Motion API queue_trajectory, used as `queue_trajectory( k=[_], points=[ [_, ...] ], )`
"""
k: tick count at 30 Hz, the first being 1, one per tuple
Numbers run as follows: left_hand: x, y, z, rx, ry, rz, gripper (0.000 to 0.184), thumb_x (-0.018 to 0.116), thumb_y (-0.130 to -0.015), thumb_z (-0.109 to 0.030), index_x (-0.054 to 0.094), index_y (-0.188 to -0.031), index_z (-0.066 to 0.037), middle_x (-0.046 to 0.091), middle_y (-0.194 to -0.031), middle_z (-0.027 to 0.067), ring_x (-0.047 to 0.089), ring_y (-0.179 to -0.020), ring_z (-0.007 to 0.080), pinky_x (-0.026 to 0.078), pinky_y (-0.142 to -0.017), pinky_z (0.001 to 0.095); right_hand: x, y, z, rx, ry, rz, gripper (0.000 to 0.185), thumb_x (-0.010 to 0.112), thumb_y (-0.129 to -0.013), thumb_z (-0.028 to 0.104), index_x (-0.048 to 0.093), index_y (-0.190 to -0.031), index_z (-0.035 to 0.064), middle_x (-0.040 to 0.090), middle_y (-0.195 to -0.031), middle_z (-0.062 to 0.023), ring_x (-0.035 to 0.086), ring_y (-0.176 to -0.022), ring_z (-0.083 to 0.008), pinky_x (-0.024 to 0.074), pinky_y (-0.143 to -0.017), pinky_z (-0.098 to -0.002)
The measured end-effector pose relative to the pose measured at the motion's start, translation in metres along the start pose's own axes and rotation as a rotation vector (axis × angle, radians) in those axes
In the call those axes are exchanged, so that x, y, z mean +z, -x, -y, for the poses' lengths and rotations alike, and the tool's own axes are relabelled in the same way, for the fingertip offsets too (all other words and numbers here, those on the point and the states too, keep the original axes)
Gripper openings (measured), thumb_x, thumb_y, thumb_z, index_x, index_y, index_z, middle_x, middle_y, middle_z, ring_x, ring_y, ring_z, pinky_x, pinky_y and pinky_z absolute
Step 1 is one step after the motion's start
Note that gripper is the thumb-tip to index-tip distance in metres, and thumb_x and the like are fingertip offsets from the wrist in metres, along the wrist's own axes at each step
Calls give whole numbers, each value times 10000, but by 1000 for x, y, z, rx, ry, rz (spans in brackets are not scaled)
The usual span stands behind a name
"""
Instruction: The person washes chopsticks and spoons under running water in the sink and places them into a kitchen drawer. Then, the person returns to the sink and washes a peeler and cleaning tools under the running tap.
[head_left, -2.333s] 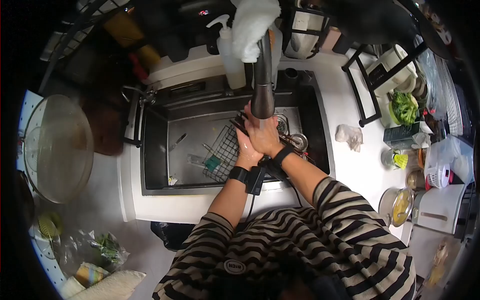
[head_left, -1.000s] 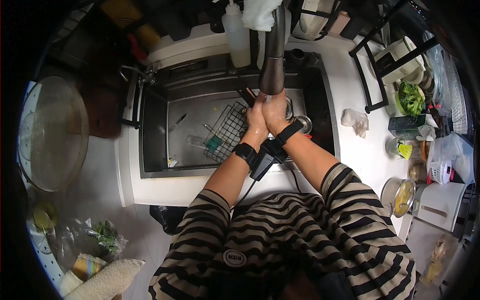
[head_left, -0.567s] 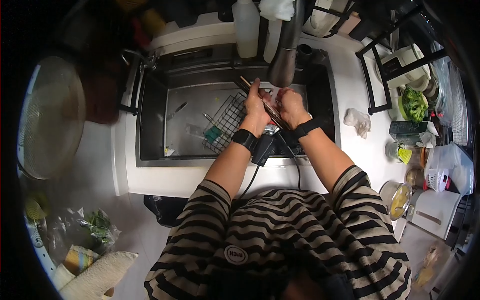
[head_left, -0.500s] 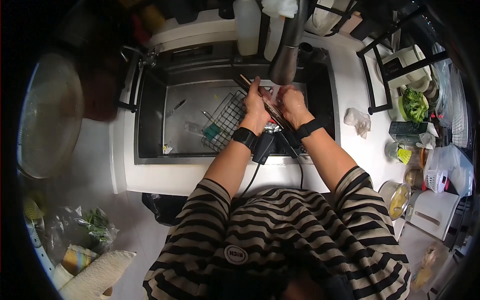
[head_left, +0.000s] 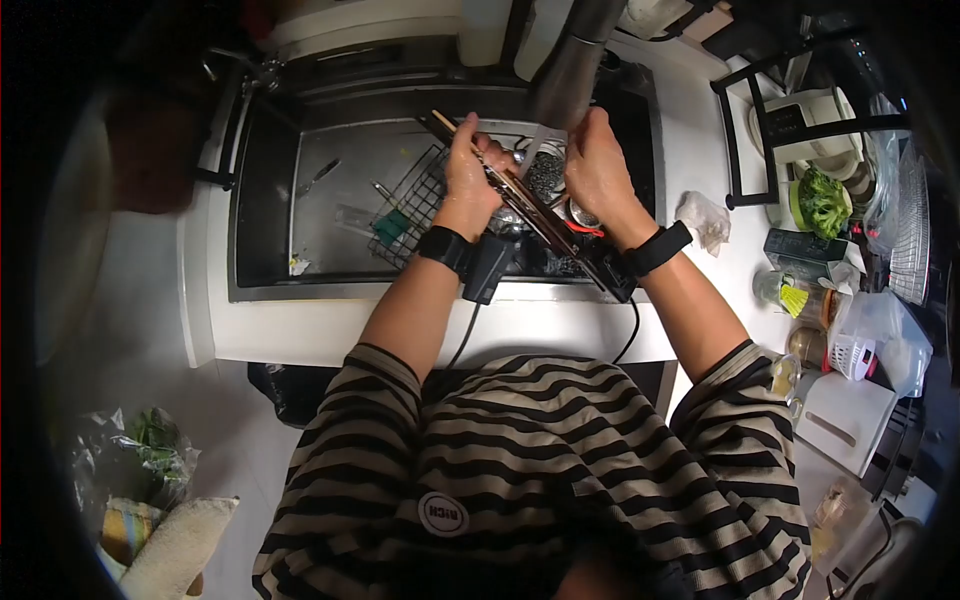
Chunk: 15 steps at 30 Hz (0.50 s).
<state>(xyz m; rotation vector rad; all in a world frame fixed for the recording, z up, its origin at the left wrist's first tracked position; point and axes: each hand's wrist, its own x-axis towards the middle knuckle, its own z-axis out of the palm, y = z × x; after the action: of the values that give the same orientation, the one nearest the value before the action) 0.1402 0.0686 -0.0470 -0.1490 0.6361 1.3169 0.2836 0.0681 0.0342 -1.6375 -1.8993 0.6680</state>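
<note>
Rinsing seems in hand, the left hand (head_left: 470,182) closed around the chopsticks (head_left: 541,212) below the faucet (head_left: 568,88), the right hand (head_left: 605,178) half-curled beside it, hold untellable; next calls for turning the chopsticks beneath it.

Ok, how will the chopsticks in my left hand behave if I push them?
Probably stiff: the chopsticks look straight in your left hand. Likely slippery too, with the faucet running close by. Being bundled, they might slide apart.

And on the desk (head_left: 690,150), a crumpled white wad (head_left: 705,222) is spotted near a black rack (head_left: 733,150); broccoli (head_left: 825,205) is seen farther right; lower left, bagged greens (head_left: 155,440) are glimpsed near a pale towel (head_left: 185,540).
</note>
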Motion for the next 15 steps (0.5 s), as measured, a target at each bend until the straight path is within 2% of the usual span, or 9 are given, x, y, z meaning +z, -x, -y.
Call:
queue_trajectory(
  k=[2, 3, 5, 6, 7, 8, 11, 13, 15],
  points=[
    [1, 1, -3, 14, -9, 5, 438, 592, -773, -415, 331, -518, -174, 294, -441, -24, 308, -414, 132, 303, -480, 292, -17, -8, 3, -82, 153, 59, 256, 470, -696, 2, 457, -951, -20, 547, -918, -230, 527, -907, -408, 424, -775, -437],
    [-1, 0, -6, 28, -9, 9, 436, 581, -781, -414, 328, -521, -172, 292, -440, -23, 307, -414, 135, 301, -478, 293, -29, -15, 5, -160, 224, 88, 208, 470, -727, 76, 473, -922, 2, 554, -915, -215, 546, -879, -382, 436, -721, -444],
    [0, 1, -10, 45, 4, 23, 443, 564, -801, -399, 332, -507, -163, 306, -441, -28, 304, -403, 117, 299, -497, 274, -37, -29, 1, -88, 667, 200, 203, 487, -749, 189, 511, -900, 56, 567, -939, -181, 568, -866, -332, 432, -716, -441],
    [3, 4, -10, 58, -24, -16, 445, 562, -801, -400, 328, -505, -164, 306, -440, -25, 304, -402, 119, 307, -498, 280, -20, -13, -41, -186, 1042, 412, 242, 461, -768, 253, 552, -909, 78, 589, -920, -153, 583, -849, -296, 401, -748, -478],
    [5, 4, -13, 60, -24, -34, 460, 564, -795, -409, 306, -499, -170, 277, -433, -11, 290, -394, 143, 305, -477, 308, 6, 3, -125, -292, 1205, 556, 290, 444, -785, 269, 578, -935, 61, 608, -904, -147, 588, -837, -288, 355, -791, -517],
    [3, 3, -18, 40, -20, 5, 463, 564, -796, -410, 308, -496, -168, 280, -432, -10, 285, -390, 143, 305, -477, 308, -3, 24, -129, -411, 1207, 345, 346, 397, -814, 291, 575, -966, 37, 620, -904, -151, 591, -849, -282, 339, -809, -514],
    [0, 6, -28, 45, -11, -7, 459, 565, -798, -415, 330, -495, -162, 285, -430, -14, 281, -392, 131, 308, -484, 301, -31, 22, -88, 67, 1078, 635, 296, 418, -806, 251, 554, -953, 32, 628, -952, -138, 592, -931, -267, 366, -812, -454],
    [-1, 7, -29, 62, -13, 31, 456, 563, -798, -418, 334, -499, -161, 287, -429, -16, 286, -396, 129, 321, -499, 301, -57, 15, -72, -1, 918, 520, 295, 433, -782, 209, 489, -974, -7, 623, -901, -178, 600, -877, -299, 395, -764, -483],
    [0, 7, -29, 51, -9, 67, 449, 555, -800, -423, 334, -507, -165, 284, -435, -24, 290, -405, 120, 330, -517, 304, -81, 8, -37, -46, 735, 389, 263, 492, -732, 147, 469, -947, -4, 615, -889, -175, 591, -836, -360, 414, -684, -518]
  ],
)
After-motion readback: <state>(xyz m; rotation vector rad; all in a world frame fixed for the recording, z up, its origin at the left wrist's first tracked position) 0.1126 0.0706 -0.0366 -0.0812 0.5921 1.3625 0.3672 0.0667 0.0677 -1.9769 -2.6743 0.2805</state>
